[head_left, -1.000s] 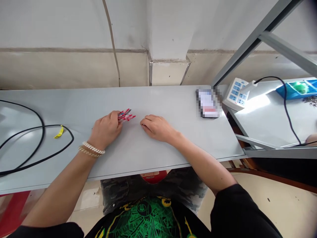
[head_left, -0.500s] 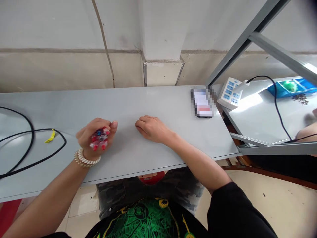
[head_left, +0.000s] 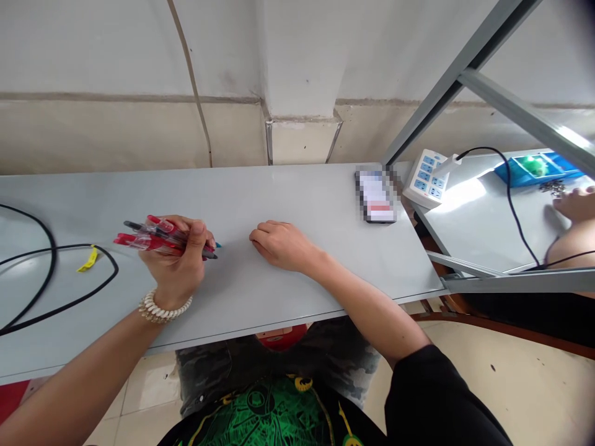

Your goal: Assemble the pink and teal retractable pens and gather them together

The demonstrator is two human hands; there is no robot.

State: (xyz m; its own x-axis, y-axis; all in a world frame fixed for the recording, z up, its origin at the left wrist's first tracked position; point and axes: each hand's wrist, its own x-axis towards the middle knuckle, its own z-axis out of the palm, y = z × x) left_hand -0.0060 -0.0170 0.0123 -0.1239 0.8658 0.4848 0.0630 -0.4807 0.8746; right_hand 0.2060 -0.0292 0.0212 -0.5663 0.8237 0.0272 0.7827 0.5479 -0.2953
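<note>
A: Obs., largest first. Grey table (head_left: 288,198) runs the full width of the view, set against the wall. A second grey bench (head_left: 488,229) sits to the right behind a slanted metal frame (head_left: 427,105); another person's hand (head_left: 576,204) rests on it.

B: Cabling?

A: Black cable (head_left: 60,291) looped on the table's left end, carrying a yellow tag (head_left: 88,259). White power strip (head_left: 425,183) at the seam between table and bench. Just beside it, a flat device (head_left: 375,197), blurred, cannot identify.

B: Hands?

A: Left hand (head_left: 179,263) closed in a fist round a bundle of red pens (head_left: 155,238). The bundle lies roughly level, sticking out on both sides of the fist, raised just above the table's left-centre. A beaded bracelet (head_left: 162,306) is on that wrist. Right hand (head_left: 279,244) holds nothing; it lies on the table, fingers loosely curled, near the pens' right tips but apart from them.

B: Risk, as judged?

A: Several smooth barrels in one grip. If the fist slackens, the outer pens could slide out and roll on the slick surface, possibly off the near edge. The cable loop lies near the bundle's left tips; a leftward sweep could snag it.
</note>
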